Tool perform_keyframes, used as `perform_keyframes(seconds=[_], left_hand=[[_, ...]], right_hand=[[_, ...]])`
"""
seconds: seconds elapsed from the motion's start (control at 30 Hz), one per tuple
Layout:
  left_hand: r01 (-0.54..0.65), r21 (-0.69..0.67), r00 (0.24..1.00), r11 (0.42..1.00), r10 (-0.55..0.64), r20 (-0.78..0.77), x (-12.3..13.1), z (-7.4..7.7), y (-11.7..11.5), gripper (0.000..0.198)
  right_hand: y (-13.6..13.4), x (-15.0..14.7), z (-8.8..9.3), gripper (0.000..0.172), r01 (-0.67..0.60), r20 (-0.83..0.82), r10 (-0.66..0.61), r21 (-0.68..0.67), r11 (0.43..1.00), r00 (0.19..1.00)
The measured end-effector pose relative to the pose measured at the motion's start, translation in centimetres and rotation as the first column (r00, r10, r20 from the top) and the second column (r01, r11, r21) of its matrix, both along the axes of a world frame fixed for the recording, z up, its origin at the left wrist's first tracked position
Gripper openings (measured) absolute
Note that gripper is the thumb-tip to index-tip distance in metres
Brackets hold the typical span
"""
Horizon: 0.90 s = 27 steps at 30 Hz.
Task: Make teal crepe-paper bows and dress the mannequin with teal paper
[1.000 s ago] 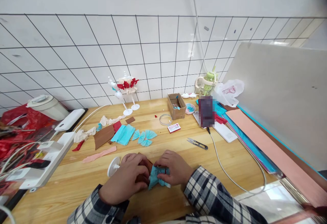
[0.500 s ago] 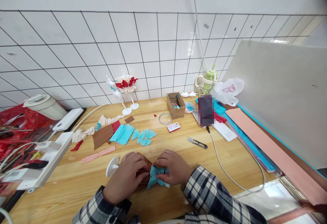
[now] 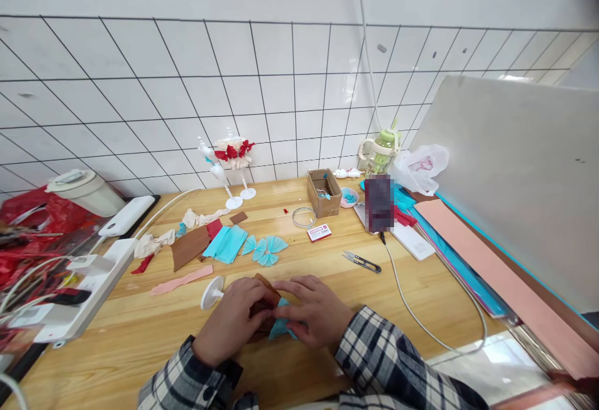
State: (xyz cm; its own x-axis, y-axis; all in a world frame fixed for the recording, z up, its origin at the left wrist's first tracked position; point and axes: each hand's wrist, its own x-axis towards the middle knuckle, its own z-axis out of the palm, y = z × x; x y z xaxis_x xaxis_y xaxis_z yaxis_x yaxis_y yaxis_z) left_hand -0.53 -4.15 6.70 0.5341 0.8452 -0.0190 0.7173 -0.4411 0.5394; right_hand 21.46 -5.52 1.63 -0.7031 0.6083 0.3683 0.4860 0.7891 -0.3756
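Observation:
My left hand (image 3: 233,319) is closed round a piece of brown crepe paper (image 3: 266,286), low in the middle of the view. My right hand (image 3: 316,311) presses its fingertips on a blue crepe piece (image 3: 281,327) that meets the brown one. Both hands almost touch, and they hide most of the two pieces. Beside my left hand shows the round white base (image 3: 212,292) of a stand lying on its side; the rest of it is covered by the hand.
Blue pleated fans (image 3: 266,249), blue sheets (image 3: 225,244) and brown paper (image 3: 189,248) lie beyond my hands. Farther back stand a cardboard box (image 3: 324,193) and white stands with red bows (image 3: 234,151). Snips (image 3: 362,261) and a cable (image 3: 412,310) are right; a power strip (image 3: 88,291) is left.
My right fingers have shifted left, closer to my left hand, and cover more of the blue piece. The brown piece shows more at its top. The view has moved slightly.

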Motion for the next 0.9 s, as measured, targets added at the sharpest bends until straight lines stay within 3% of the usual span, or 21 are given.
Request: perform_keyframes(seconds=[0.37, 0.63, 0.77, 0.83, 0.9], left_hand=[[-0.036, 0.001, 0.999, 0.999, 0.036, 0.004, -1.1, 0.0, 0.4, 0.006], [-0.137, 0.192, 0.989, 0.972, 0.145, -0.023, -3.2, -2.5, 1.5, 0.009], [-0.172, 0.387, 0.985, 0.906, 0.169, 0.042, -3.4, -1.9, 0.4, 0.014], [-0.085, 0.491, 0.996, 0.867, 0.082, 0.027, -3.3, -1.2, -0.9, 0.015], [0.120, 0.573, 0.992, 0.811, -0.117, -0.042, -3.1, -0.8, -2.1, 0.020]], right_hand=[[0.0, 0.0, -0.3, 0.039, 0.018, -0.020, -0.019, -0.020, 1.000, 1.000], [0.2, 0.0, -0.2, 0.040, 0.016, -0.001, -0.016, 0.007, 1.000, 1.000], [0.1, 0.0, -0.2, 0.038, 0.014, -0.001, -0.014, 0.012, 1.000, 1.000], [0.1, 0.0, -0.2, 0.038, 0.012, 0.005, -0.012, 0.013, 1.000, 1.000], [0.1, 0.0, -0.2, 0.039, 0.014, 0.012, -0.014, 0.011, 1.000, 1.000]])
